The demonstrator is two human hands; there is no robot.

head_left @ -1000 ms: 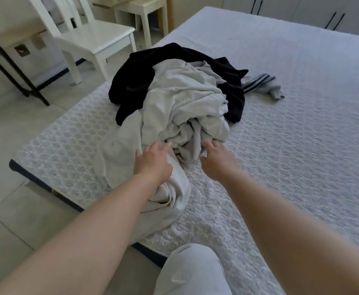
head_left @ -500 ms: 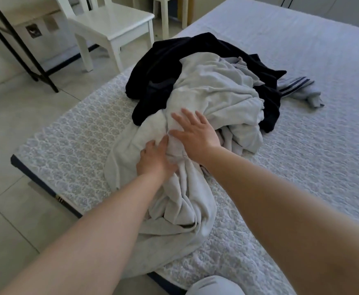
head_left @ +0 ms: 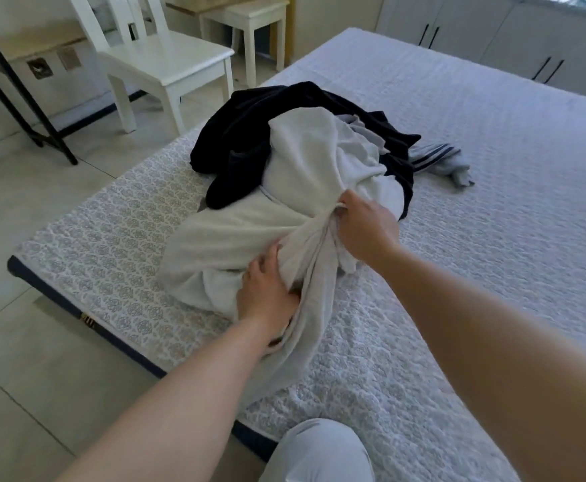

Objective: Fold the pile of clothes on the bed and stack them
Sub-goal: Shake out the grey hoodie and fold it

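Observation:
A heap of clothes lies near the left corner of the bed (head_left: 493, 175). A large light grey garment (head_left: 302, 161) drapes over the front of the heap and hangs toward the mattress edge. A black garment (head_left: 249, 133) lies under and behind it. A grey piece with dark stripes (head_left: 437, 158) sticks out at the right. My left hand (head_left: 267, 290) grips a bunch of the light grey garment low down. My right hand (head_left: 364, 227) grips the same garment higher up, fingers curled into its folds.
A white chair (head_left: 166, 60) and a small white stool (head_left: 249, 15) stand on the tiled floor beyond the bed's left edge. A black-legged desk (head_left: 23, 99) is at far left. Cabinets (head_left: 493, 33) line the far wall. My knee (head_left: 319, 450) shows at the bottom.
My right hand went from lying flat on the light grey garment to gripping it. Both hands have bunched the fabric and pulled it taut. The camera shifted back and right.

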